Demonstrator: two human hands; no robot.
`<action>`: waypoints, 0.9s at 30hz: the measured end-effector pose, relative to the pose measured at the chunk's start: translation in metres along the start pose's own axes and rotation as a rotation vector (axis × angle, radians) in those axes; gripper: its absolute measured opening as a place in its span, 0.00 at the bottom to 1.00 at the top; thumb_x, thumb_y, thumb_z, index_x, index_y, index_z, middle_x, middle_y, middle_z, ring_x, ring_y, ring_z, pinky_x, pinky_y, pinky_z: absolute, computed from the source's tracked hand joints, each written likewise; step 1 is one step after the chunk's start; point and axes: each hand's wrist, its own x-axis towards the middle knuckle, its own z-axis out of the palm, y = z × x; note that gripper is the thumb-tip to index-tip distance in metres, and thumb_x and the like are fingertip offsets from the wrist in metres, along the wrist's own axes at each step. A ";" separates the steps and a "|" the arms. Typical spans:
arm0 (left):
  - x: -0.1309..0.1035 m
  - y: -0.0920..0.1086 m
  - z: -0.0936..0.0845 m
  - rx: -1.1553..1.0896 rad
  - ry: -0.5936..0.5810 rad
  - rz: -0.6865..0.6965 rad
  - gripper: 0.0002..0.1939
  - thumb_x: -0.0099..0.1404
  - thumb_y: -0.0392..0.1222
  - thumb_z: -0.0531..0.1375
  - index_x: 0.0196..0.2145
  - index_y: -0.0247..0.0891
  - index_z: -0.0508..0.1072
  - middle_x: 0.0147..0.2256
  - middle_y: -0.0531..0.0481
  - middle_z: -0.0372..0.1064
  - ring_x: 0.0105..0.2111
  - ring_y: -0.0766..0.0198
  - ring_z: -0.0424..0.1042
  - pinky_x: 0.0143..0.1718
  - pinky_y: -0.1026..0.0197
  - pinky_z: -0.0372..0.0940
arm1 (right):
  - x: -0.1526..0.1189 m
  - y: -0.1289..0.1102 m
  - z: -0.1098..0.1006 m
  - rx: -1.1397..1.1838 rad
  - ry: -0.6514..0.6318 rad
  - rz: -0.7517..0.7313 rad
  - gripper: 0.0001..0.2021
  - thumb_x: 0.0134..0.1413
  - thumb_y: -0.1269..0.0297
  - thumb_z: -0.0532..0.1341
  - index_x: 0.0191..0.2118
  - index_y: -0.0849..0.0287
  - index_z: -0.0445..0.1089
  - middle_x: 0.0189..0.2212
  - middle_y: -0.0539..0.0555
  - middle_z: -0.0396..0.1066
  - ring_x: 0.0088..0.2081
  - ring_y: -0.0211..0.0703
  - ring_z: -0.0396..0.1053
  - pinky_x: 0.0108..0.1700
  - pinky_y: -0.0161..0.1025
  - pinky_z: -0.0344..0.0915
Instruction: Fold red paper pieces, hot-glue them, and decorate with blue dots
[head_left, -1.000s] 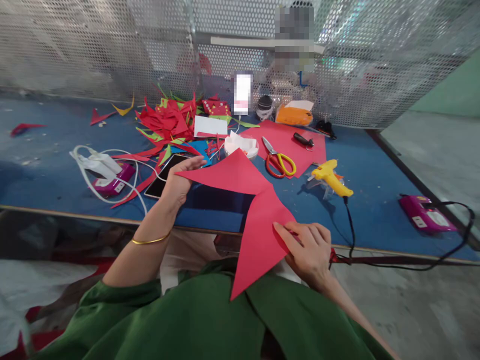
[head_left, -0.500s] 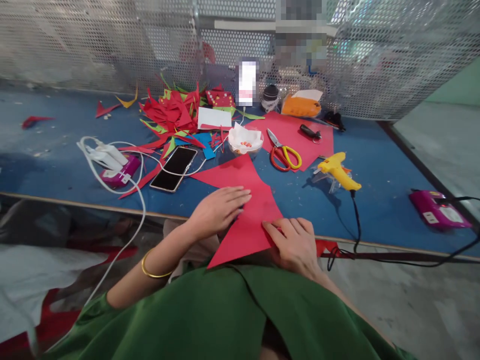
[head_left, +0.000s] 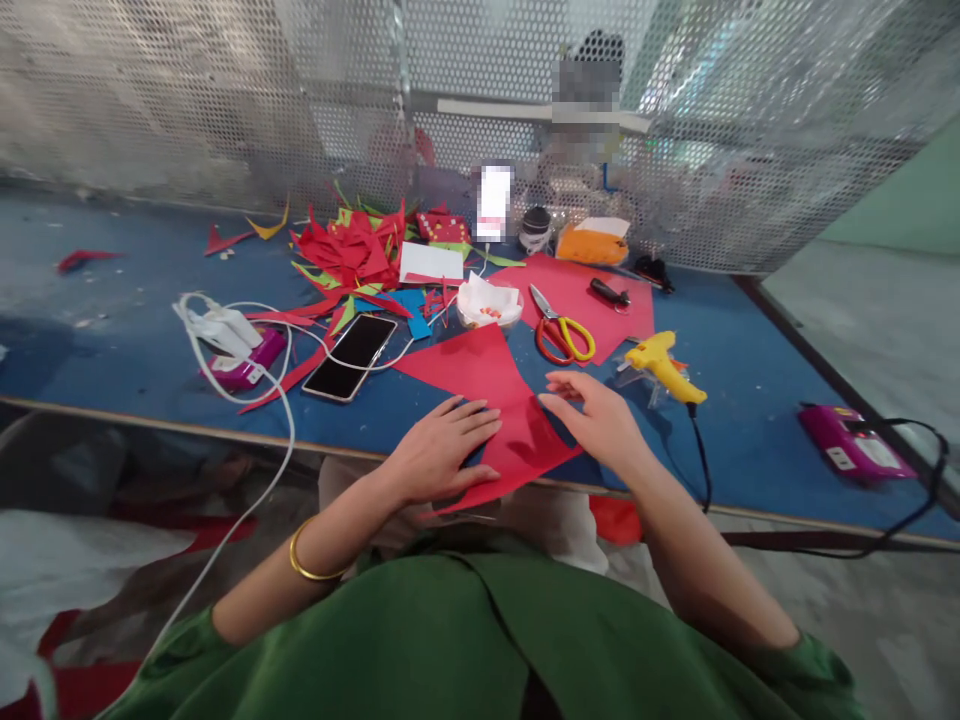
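Observation:
A cut sheet of red paper [head_left: 504, 400] with pointed corners lies at the front of the blue table, its near corner reaching past the edge. My left hand [head_left: 448, 447] rests on its left part, fingers stretched out over the paper. Just above the paper's right side is my right hand [head_left: 592, 415], fingers apart and curved, holding nothing. Beyond it lie scissors [head_left: 561, 332] with one red and one yellow handle, partly on another red sheet [head_left: 544, 275]. A small bowl [head_left: 489, 303] lined with white paper holds tiny orange and red bits.
A yellow glue gun [head_left: 666, 365] stands at the right, its cord running toward a purple power socket [head_left: 855, 442]. At the left are a dark phone [head_left: 351, 357], a second purple socket [head_left: 247, 365] with white cables, and heaped paper scraps [head_left: 356, 240]. A mesh panel [head_left: 337, 110] closes the back.
My right hand has let go of the paper's near right edge and moved forward and up, its fingers opening. My left hand stays on the paper. The view has tilted up slightly.

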 end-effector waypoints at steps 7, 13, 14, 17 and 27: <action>-0.003 0.002 0.002 0.007 0.009 0.006 0.33 0.70 0.62 0.53 0.63 0.37 0.64 0.65 0.44 0.61 0.66 0.49 0.57 0.67 0.43 0.48 | 0.099 0.000 0.029 -0.076 -0.113 0.132 0.22 0.45 0.53 0.70 0.45 0.61 0.74 0.39 0.58 0.79 0.40 0.47 0.76 0.42 0.40 0.68; -0.005 0.001 0.005 -0.043 0.109 0.017 0.30 0.68 0.59 0.57 0.60 0.37 0.67 0.63 0.40 0.64 0.64 0.46 0.60 0.64 0.39 0.54 | 0.110 -0.002 0.055 0.038 -0.136 0.118 0.09 0.37 0.63 0.70 0.25 0.58 0.71 0.23 0.49 0.72 0.29 0.41 0.69 0.32 0.36 0.62; -0.006 0.002 0.007 -0.079 0.176 -0.003 0.28 0.68 0.57 0.58 0.59 0.37 0.68 0.62 0.38 0.65 0.63 0.47 0.62 0.63 0.40 0.57 | 0.106 -0.002 0.053 0.080 -0.134 0.111 0.08 0.38 0.64 0.69 0.24 0.58 0.70 0.21 0.47 0.70 0.27 0.39 0.67 0.30 0.35 0.61; -0.010 0.005 0.008 -0.276 0.455 -0.185 0.18 0.68 0.49 0.61 0.51 0.36 0.73 0.54 0.38 0.72 0.55 0.52 0.71 0.56 0.48 0.66 | 0.092 -0.002 0.038 0.215 -0.099 0.100 0.10 0.39 0.59 0.67 0.21 0.57 0.67 0.19 0.44 0.64 0.24 0.36 0.61 0.27 0.34 0.57; 0.022 0.017 -0.009 -1.312 0.358 -0.641 0.21 0.60 0.50 0.66 0.46 0.35 0.73 0.42 0.45 0.77 0.43 0.62 0.76 0.47 0.59 0.68 | 0.055 -0.013 0.009 0.570 0.165 0.095 0.13 0.40 0.55 0.66 0.28 0.58 0.68 0.17 0.42 0.56 0.19 0.31 0.48 0.22 0.33 0.46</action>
